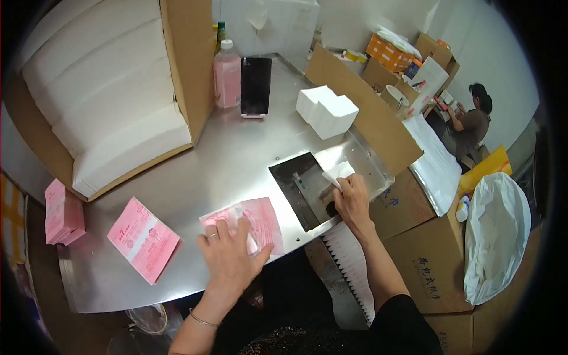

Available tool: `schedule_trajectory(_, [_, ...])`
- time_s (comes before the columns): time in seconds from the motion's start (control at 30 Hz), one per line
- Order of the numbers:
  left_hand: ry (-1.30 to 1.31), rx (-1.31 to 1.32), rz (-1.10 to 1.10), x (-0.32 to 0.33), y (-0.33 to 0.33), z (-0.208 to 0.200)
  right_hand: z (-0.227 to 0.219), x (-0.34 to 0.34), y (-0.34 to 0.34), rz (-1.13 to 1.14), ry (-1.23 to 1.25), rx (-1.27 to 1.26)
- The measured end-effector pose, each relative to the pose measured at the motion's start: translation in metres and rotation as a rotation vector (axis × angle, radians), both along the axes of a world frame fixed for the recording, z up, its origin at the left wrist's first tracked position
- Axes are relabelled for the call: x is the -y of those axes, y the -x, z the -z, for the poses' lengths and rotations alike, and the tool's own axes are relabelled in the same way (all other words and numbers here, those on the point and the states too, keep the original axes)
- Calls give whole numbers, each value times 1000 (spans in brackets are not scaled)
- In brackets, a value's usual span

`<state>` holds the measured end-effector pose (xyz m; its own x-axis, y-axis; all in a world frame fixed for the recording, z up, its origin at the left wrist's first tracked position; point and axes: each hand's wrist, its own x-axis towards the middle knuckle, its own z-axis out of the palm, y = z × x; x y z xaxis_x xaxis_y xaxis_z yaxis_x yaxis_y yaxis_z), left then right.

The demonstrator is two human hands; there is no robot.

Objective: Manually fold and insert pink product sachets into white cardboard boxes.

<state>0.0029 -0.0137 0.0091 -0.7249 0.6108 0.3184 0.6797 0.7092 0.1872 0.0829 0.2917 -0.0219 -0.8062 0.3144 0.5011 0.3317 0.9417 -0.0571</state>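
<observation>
My left hand (228, 251), a ring on one finger, curls over a pink-printed plastic packet (266, 219) lying at the table's front edge. Something white shows inside the packet, between thumb and fingers. Pinched in my right hand (353, 201) is a folded white tissue (339, 171), held over the right side of a dark rectangular recess (296, 183) in the metal table (201, 177). A flat stack of pink packets (144, 239) lies left of my left hand. Beyond my right hand stands a white stack of folded tissues (328, 112).
An open carton (174, 71) full of white tissue stacks fills the left back. Pink packets (64, 213) stand at the left edge. A phone (256, 86) and a pink bottle (227, 77) are behind. Cartons (423, 260) and a white bag (497, 236) lie right; another person (470, 124) sits beyond.
</observation>
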Motion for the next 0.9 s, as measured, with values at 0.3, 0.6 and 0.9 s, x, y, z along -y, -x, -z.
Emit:
schedule_trajectory(0.3, [-54, -151, 63, 16, 13, 8, 7, 2, 6, -39, 171, -247])
schedule_trajectory(0.6, [-143, -42, 105, 13, 14, 19, 5, 1, 8, -21, 114, -202])
schedule_trajectory(0.9, [-191, 152, 188, 42, 13, 3, -13, 170, -13, -947, 19, -59])
